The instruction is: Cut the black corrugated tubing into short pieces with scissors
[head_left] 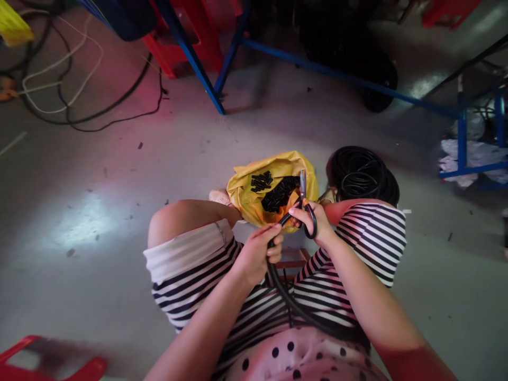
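Note:
My left hand (264, 251) is closed round a black rubber hose (286, 296), whose length runs down across my lap to the right. The hose's front end (285, 219) sticks out past my fingers toward the right hand. In my right hand (317, 222) are scissors (303, 185) with black handles, their blades pointing up and away from me. The right thumb and fingers are at the hose end; whether they touch it is hard to tell. Below both hands, a yellow bag (248, 203) stands open on the floor, with many short black tube pieces (278, 194) inside.
A coil of black hose (363, 177) lies right of the bag. Blue metal frame legs (220, 100) stand ahead, with a red stool (186, 42) behind. Loose cables (115, 100) trail at upper left. Another red stool (85, 368) is at lower left.

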